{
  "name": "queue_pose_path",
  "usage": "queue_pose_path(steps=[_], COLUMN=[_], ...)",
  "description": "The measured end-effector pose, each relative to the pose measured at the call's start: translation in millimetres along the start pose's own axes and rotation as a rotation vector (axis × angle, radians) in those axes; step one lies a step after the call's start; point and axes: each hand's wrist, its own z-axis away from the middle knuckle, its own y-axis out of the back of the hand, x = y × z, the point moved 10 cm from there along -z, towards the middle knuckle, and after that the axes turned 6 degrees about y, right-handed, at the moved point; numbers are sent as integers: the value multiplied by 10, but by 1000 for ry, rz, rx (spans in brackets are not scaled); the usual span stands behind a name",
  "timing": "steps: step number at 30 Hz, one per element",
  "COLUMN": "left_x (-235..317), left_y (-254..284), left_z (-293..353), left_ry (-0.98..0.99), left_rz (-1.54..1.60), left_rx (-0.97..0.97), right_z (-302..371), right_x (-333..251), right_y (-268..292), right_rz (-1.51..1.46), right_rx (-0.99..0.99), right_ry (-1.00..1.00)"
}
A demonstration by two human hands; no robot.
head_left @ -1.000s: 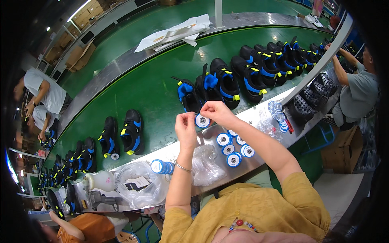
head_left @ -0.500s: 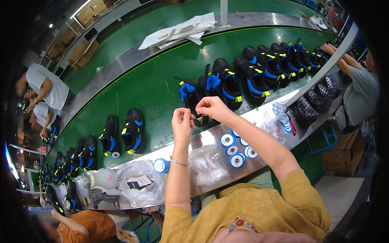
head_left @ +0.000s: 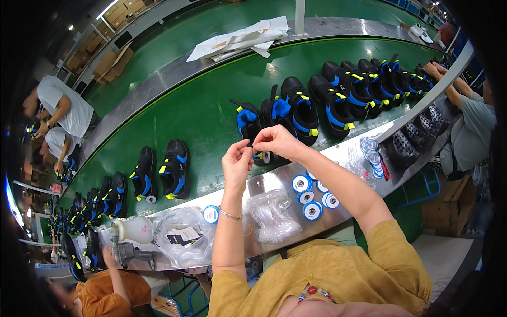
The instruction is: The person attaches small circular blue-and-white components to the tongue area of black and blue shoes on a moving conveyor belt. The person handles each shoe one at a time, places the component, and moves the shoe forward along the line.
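Observation:
My left hand and my right hand meet over the heel end of a black shoe with blue lining. Both hands pinch with thumb and forefinger, the fingertips almost touching. Whatever is between them is too small to make out. Just below my right fingers shows a small round grey disc with a dark centre, beside the shoe's heel; whether it is attached cannot be told. More black and blue shoes with yellow tabs stand to the right of this one.
On the metal ledge lie blue-rimmed white discs, a clear plastic bag, and an open bag with cards. A spray gun with a whitish cup lies left. Shoes line the green belt. Co-workers sit at both sides.
My hands stay pinched close together, shifting slightly. The small grey disc now shows below my right fingers. At lower left, the co-worker in orange has raised an arm toward the ledge.

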Motion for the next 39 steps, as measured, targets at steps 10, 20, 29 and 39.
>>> queue_pose_path(steps=[10,20,29,39], left_x=[-3,495,50,322], left_y=[62,430,101,237], left_z=[43,-707,-1165,-761], left_ry=[8,-285,-7,-296], left_rz=[-46,-675,-422,-668], left_rx=[1,157,-122,-191], right_z=[46,-437,-907,-817], right_x=[7,-220,-216,-68], right_y=[-109,474,170,437], right_rz=[53,459,1045,1059], right_rx=[-22,206,98,318], right_ry=[25,0,175,165])
